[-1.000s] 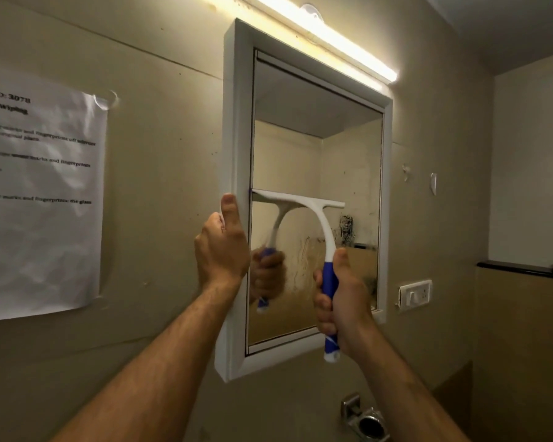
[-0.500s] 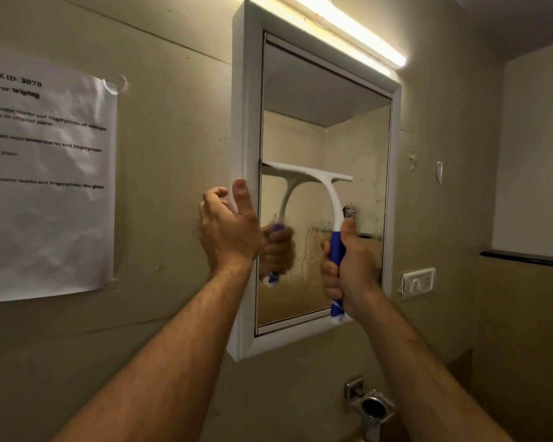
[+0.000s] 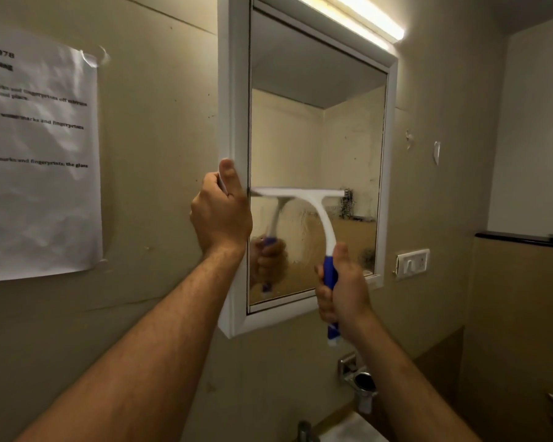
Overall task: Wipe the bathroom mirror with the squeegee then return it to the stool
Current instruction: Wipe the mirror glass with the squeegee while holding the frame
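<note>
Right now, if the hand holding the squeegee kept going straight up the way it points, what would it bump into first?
Probably nothing soon. The right hand grips the squeegee, whose blade lies on the mirror. Bare glass runs above it, so the blade would likely meet the white frame at the top first, under the light.

Mirror, white-framed, wall-mounted under a lit tube light; my left hand grips its left frame edge. Squeegee, white head against the glass, blue handle gripped in my right hand. Printed sheet taped to the wall at left.
</note>
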Motion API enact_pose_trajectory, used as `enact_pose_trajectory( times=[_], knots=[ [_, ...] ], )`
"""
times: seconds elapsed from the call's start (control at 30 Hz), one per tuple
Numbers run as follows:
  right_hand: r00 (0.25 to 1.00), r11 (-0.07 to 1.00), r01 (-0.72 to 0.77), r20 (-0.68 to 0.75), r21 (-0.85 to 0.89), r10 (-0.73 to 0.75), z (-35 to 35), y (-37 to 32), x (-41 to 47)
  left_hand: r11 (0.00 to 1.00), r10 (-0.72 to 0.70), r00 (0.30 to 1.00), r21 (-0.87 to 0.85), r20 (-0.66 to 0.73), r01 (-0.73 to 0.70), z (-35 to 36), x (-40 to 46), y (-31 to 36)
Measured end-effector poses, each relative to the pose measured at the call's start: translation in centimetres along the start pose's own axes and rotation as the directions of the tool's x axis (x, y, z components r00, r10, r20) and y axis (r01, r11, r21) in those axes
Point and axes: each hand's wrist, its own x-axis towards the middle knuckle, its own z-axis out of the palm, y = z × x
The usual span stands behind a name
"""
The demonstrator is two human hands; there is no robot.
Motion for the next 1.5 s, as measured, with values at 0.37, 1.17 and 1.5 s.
enact_pose_trajectory(
  times=[0.37, 1.17, 1.5],
  knots=[
    [0.999, 0.999, -0.032, 0.039, 0.034, 0.031, -0.3, 3.5, -1.8, 0.998, -0.036, 0.999, -0.047, 0.023, 0.037, 0.2, 0.0, -0.2],
    [0.998, 0.999, -0.05, 0.023, 0.009, 0.05, -0.4, 4.6, -2.7, 0.989, -0.125, 0.99, -0.077, 0.061, 0.13, 0.1, -1.1, -1.2],
    [0.998, 0.998, -0.056, 0.038, 0.003, 0.056, -0.7, 5.2, -2.3, 0.992, -0.1, 0.995, -0.077, 0.028, 0.101, -0.2, -1.4, -1.1]
  ],
)
